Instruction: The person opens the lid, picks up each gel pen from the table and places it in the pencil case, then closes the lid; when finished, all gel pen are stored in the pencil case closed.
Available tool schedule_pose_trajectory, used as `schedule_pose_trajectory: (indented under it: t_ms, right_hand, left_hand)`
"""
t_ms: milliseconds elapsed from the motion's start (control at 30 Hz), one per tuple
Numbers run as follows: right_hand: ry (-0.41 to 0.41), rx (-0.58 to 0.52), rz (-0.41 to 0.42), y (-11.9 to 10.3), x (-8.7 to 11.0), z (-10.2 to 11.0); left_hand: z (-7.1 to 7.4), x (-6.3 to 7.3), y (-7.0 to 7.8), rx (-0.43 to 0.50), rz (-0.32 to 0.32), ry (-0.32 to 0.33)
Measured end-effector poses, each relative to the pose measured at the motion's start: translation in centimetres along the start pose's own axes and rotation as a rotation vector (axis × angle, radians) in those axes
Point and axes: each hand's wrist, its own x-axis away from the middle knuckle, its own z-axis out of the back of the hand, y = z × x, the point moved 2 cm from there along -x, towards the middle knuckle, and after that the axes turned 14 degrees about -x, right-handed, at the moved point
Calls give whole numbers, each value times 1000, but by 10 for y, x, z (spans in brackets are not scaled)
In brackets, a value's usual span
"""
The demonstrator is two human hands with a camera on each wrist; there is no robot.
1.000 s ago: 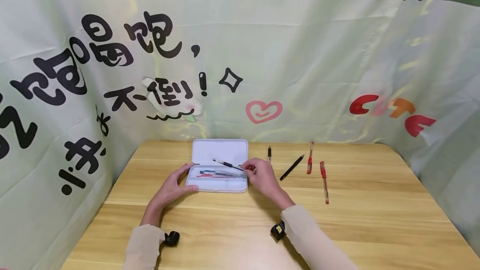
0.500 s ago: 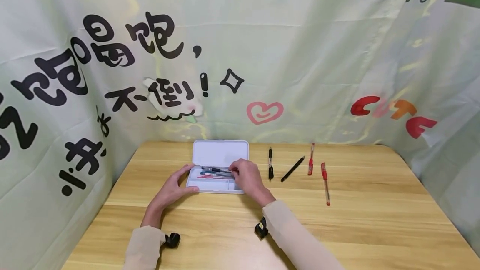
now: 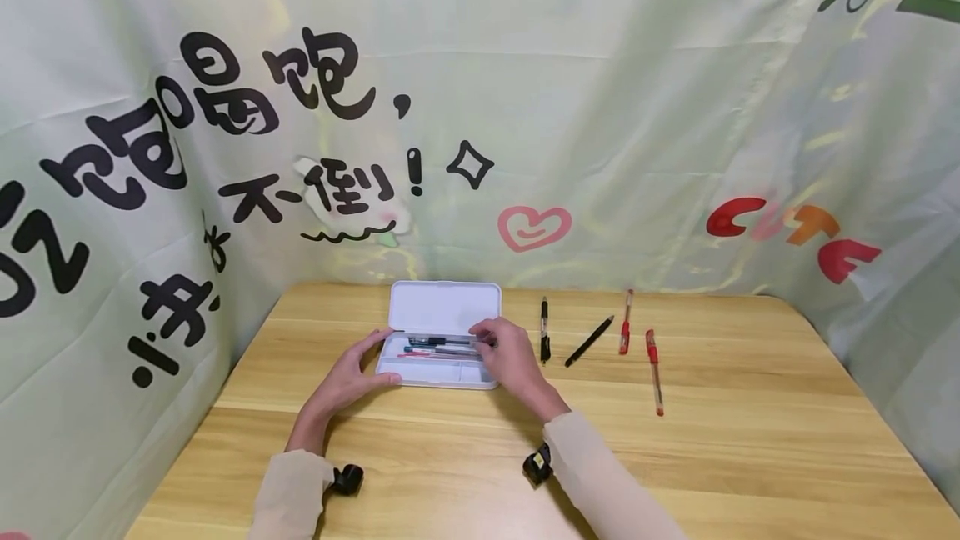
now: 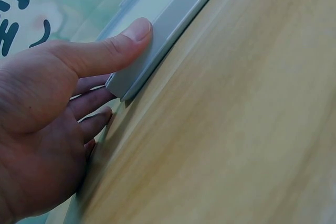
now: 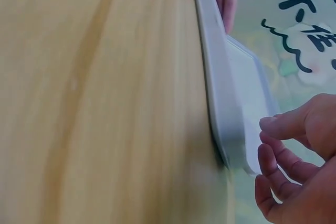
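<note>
A white pencil case lies with its lid raised on the wooden table. My left hand holds its left end, the thumb at the front edge and the fingers at the back corner; the left wrist view shows that thumb over the case's rim. Inside the long compartment lie a black pen and several slim pens. My right hand is over the case's right end, covering the pens' right tips. In the right wrist view, its loosely bent fingers show nothing held between them.
To the right of the case lie a black pen, a second black pen, a red pen and another red pen. A printed cloth backdrop rises behind the table.
My right hand brought a black pen left into the case, where it now lies, then drew back slightly right. My left hand has stayed on the case.
</note>
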Motion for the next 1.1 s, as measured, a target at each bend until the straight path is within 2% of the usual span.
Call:
schedule_pose_trajectory:
  t_ms: [167,400,600,733,967,1100]
  right_hand:
    - [51,-43,-2,-3,9,17]
    - [134,-88,-48,-7,23,41]
    - [170,-73,-86,-6,40,75]
    - [200,-39,-101,-3,56,106]
    - [344,86,-128,11,74,155]
    - [362,131,-174,22,78,176]
  left_hand:
    - [0,1,0,3,4,-4]
    - [1,4,-2,6,4,3]
    - [0,5,-3,3,8,2]
    - [-1,3,-1,-1,-1,4]
    - [-1,0,2,0,-13,0]
    - [1,0,2,4,0,-6]
